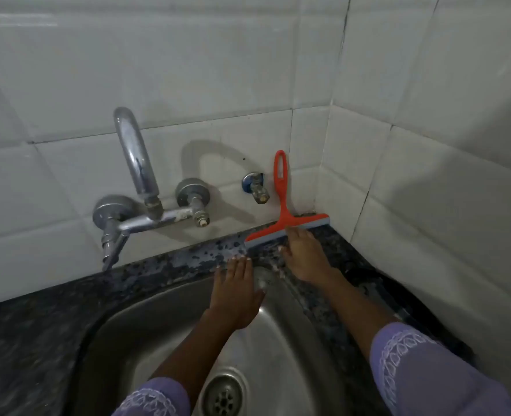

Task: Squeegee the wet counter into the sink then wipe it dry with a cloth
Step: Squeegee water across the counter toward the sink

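Note:
A red squeegee with a grey blade stands against the tiled back wall, blade down on the dark speckled counter near the right corner. My right hand reaches to its blade, fingertips touching the red crossbar, and does not clearly grip it. My left hand lies flat, fingers straight, on the counter strip at the rim of the steel sink. The counter behind the sink looks wet and patchy. No cloth is in view.
A chrome wall tap with a curved spout hangs over the sink's left side. A small brass valve sticks out of the wall beside the squeegee handle. The sink drain is below. White tiled walls meet at the right corner.

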